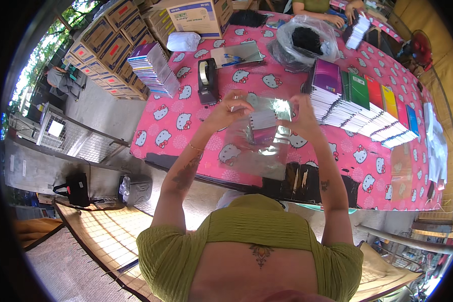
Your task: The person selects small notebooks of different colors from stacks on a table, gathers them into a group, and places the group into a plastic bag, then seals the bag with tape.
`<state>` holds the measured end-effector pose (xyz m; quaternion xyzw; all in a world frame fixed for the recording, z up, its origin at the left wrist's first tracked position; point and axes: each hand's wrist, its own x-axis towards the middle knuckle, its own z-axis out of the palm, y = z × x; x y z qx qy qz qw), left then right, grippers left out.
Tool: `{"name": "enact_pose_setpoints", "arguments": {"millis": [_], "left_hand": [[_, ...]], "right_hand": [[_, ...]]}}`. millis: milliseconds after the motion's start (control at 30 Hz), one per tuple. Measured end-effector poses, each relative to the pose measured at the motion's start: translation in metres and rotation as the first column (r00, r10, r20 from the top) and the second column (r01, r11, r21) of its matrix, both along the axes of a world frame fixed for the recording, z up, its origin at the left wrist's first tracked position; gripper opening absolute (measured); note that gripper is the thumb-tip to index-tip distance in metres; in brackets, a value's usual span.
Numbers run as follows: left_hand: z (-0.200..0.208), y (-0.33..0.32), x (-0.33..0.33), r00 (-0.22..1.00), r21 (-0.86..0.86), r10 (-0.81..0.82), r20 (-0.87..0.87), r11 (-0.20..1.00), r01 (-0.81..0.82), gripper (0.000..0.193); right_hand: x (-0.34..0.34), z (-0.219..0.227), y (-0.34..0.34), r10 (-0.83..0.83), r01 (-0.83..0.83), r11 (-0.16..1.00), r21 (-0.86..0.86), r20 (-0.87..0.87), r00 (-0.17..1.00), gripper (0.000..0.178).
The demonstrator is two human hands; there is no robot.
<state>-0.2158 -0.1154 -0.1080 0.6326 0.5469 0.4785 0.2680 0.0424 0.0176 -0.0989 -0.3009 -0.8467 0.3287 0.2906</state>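
Both forearms rise from the near edge of the tabletop [176,126], which is covered in a pink cartoon-cat cloth. Left hand [230,108] and right hand [301,115] are raised above the near middle of the tabletop, each pinching the upper edge of a clear bag [254,151]. Left grip: fingers clenched on the bag's top left. Right grip: fingers clenched on its top right. A notebook [263,127] with a spiral spine sits inside the bag, between the two hands; the bag's lower part hangs slack toward the near edge.

Just beyond the left hand a black tape dispenser [208,80] stands on the tabletop. Right of the right hand, a fanned row of notebooks [367,108] in purple, green, red, yellow and blue runs toward the right edge. A second notebook stack [153,68] sits at the left edge. Toward the far edge lie a clipboard [236,53] with blue pens and a large plastic sack [304,43] of dark items. A cardboard box [196,17] rests at the far left corner, with more cartons [110,45] stacked off the tabletop beyond it. Another person's hands [345,17] work at the far edge with a further stack.
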Motion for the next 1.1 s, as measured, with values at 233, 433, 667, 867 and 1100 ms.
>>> {"name": "enact_pose_setpoints", "arguments": {"millis": [233,433,667,867,1100], "left_hand": [[-0.027,0.041,0.03,0.901,0.22,0.139,-0.411,0.974,-0.05,0.023],[-0.052,0.049,0.046,0.912,0.221,0.328,-0.247,0.935,-0.277,0.05],[-0.024,0.04,0.034,0.981,-0.496,0.039,0.19,0.866,0.062,0.051],[-0.063,0.036,0.013,0.936,-0.381,-0.036,0.349,0.907,0.177,0.037],[-0.022,-0.002,0.041,0.945,0.082,0.043,-0.324,0.997,-0.017,0.044]], "right_hand": [[-0.013,-0.063,-0.009,0.466,-0.46,0.852,0.249,0.037,0.884,0.06],[-0.019,-0.072,-0.021,0.45,-0.433,0.89,0.14,-0.121,0.885,0.044],[-0.043,-0.082,0.015,0.061,-0.187,0.886,-0.424,-0.291,0.955,0.028],[-0.054,-0.064,0.027,0.34,-0.43,0.844,-0.321,-0.299,0.892,0.045],[-0.014,-0.047,-0.005,0.398,-0.347,0.881,0.321,-0.109,0.911,0.041]]}}
